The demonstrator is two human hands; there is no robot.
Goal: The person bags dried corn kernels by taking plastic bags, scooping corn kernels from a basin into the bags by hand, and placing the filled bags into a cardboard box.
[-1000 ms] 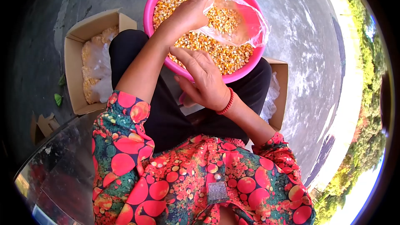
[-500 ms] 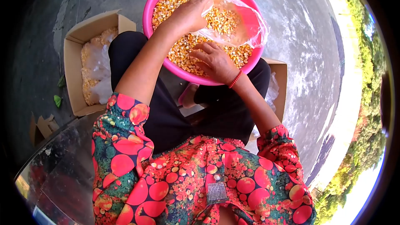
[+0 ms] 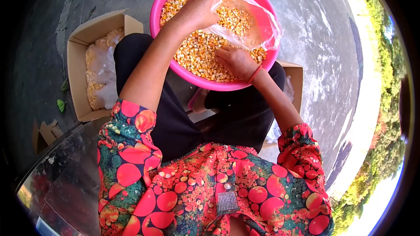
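A pink basin (image 3: 155, 17) full of yellow corn kernels (image 3: 199, 57) is between my knees. Over the kernels lies a clear plastic bag (image 3: 274, 35), its mouth spread wide and corn inside it. My left hand (image 3: 199, 11) is closed on the bag's rim at the left of the mouth. Just below the bag, my right hand (image 3: 238, 62), with a red bracelet at the wrist, rests low over the loose corn. Its fingers are curled together, and whatever they hold is hidden.
Beside my left knee stands an open cardboard box (image 3: 78, 70) with bags of corn (image 3: 94, 67) in it. Another cardboard box (image 3: 295, 81) with clear plastic is partly hidden behind my right leg. A green leaf (image 3: 61, 105) lies on the concrete floor (image 3: 315, 48).
My right hand has shifted right, and its spread fingers have curled in. My left hand still grips the bag and has moved only slightly.
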